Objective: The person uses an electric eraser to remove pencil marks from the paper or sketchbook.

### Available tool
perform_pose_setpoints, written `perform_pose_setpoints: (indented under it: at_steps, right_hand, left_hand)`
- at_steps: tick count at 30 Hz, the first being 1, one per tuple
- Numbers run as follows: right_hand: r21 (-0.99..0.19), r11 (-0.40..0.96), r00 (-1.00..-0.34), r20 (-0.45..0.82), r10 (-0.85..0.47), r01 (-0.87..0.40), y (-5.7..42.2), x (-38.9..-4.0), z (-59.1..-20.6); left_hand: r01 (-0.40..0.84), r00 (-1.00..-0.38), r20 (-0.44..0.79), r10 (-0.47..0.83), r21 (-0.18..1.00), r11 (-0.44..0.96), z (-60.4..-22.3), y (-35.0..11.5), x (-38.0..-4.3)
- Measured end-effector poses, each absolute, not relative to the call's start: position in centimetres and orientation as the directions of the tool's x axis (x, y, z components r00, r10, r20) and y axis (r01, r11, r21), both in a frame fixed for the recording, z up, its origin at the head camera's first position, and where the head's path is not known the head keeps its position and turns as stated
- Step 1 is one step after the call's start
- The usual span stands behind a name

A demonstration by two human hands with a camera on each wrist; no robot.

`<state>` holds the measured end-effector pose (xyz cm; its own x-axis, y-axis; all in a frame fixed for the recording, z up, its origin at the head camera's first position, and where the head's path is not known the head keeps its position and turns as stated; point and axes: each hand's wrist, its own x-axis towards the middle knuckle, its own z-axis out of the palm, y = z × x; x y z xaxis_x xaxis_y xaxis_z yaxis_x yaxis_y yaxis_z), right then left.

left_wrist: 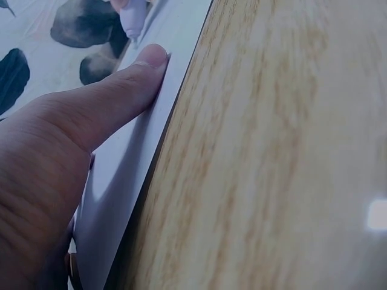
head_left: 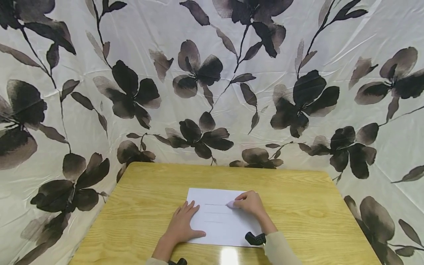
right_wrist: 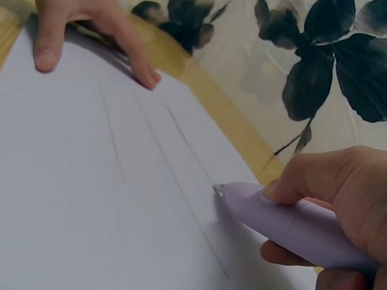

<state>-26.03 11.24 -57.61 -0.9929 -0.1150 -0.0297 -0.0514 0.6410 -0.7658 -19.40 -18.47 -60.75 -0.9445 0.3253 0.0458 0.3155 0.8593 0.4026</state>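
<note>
A white sheet of paper [head_left: 228, 233] lies on the wooden table, with three thin, roughly parallel lines [head_left: 215, 212] across it. My left hand [head_left: 181, 223] rests on its left side with fingers spread, the thumb [left_wrist: 124, 90] lying along the near edge. On the right, my right hand [head_left: 250, 203] grips a thick lavender pen-shaped tool [right_wrist: 284, 220] between thumb and fingers. Its narrow metal tip [right_wrist: 219, 188] meets the sheet at the right end of the farthest line. The tool's back end is hidden inside the hand.
The yellow wood-grain table [head_left: 149, 191] extends around the sheet on all sides. Behind it and at its sides hangs a white cloth [head_left: 245, 121] with dark flower prints. Light reflects off the table's near part.
</note>
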Motion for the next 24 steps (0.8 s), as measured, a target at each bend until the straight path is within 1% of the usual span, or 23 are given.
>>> perform_pose_setpoints:
  at_steps: [8, 24]
  right_hand:
    - [-0.772, 0.634, -0.995, -0.011, -0.104, -0.058, 11.07, -25.97, -57.38]
    - [-0.75, 0.661, -0.995, -0.036, -0.095, -0.036, 10.56, -26.19, -57.24]
  left_hand:
    - [0.328, -0.942, 0.063, 0.33, 0.388, 0.861, -61.14, -18.43, -19.68]
    - [0.314, -0.945, 0.041, 0.325, 0.4, 0.861, -61.05, -18.58, -19.66]
